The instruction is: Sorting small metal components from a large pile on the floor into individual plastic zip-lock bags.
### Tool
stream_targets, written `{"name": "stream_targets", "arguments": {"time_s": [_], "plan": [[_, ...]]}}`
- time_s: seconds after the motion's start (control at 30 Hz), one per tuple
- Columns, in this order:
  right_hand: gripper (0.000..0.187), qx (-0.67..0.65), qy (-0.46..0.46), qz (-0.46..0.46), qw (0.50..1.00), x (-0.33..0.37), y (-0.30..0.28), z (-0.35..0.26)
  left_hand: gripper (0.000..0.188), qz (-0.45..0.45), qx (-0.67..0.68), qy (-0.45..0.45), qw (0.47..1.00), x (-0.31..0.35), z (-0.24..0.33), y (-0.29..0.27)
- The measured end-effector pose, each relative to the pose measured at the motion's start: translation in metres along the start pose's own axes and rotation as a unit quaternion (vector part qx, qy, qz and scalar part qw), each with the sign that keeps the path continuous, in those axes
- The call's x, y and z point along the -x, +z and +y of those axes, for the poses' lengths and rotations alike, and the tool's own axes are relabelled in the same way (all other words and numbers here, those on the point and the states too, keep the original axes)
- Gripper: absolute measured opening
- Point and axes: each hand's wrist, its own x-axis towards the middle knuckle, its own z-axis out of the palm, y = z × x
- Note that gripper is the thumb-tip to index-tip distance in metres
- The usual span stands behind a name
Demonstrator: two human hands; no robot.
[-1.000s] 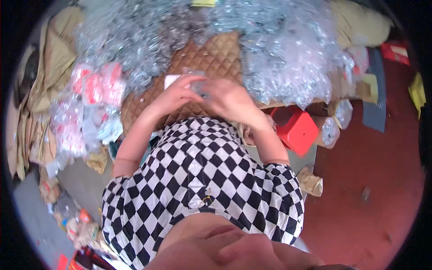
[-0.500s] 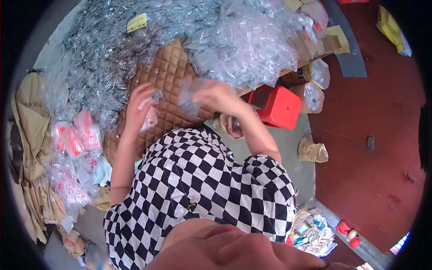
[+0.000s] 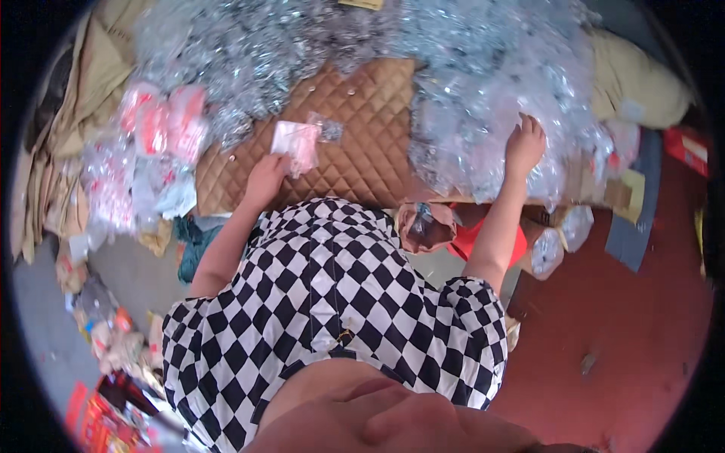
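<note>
My left hand (image 3: 267, 180) pinches the near edge of a flat pink-and-white plastic packet (image 3: 294, 145) over a brown quilted mat (image 3: 370, 143). Against the packet's far right corner lies a small clear bag with grey bits (image 3: 325, 127). Further right, my right hand (image 3: 526, 145) is stretched out over a heap of clear plastic bags (image 3: 468, 143), fingers somewhat apart, with nothing visible in them. Whether its fingertips touch the bags I cannot tell.
Shiny small clear packets (image 3: 249, 64) are heaped along the mat's far side. Red-and-white packs (image 3: 155, 124) lie at the left. By the table's near edge are an open brown paper bag (image 3: 425, 226) and a red stool (image 3: 483, 240). A few small round pieces dot the mat.
My right hand has gone from above the mat to the heap at right; the blurred clear packet it carried is gone from it. My left fingers have closed on the packet's edge. The view has turned.
</note>
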Motion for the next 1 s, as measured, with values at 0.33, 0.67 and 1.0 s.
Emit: {"name": "stream_targets", "arguments": {"time_s": [0.33, 0.67, 1.0], "plan": [[0.034, -0.212, -0.219, -0.258, 0.917, 0.086, 0.057, -0.271, 0.018, 0.009, 0.077, 0.014, 0.997, -0.008, 0.029, 0.024], [0.048, -0.535, -0.093, -0.432, 0.720, 0.064, 0.061, -0.275, 0.031, 0.071, 0.076, 0.083, 0.991, -0.020, 0.043, 0.031], [0.045, -0.163, -0.293, -0.442, 0.832, 0.045, 0.086, -0.285, 0.016, -0.053, 0.070, 0.016, 0.996, -0.046, 0.061, 0.027]]}}
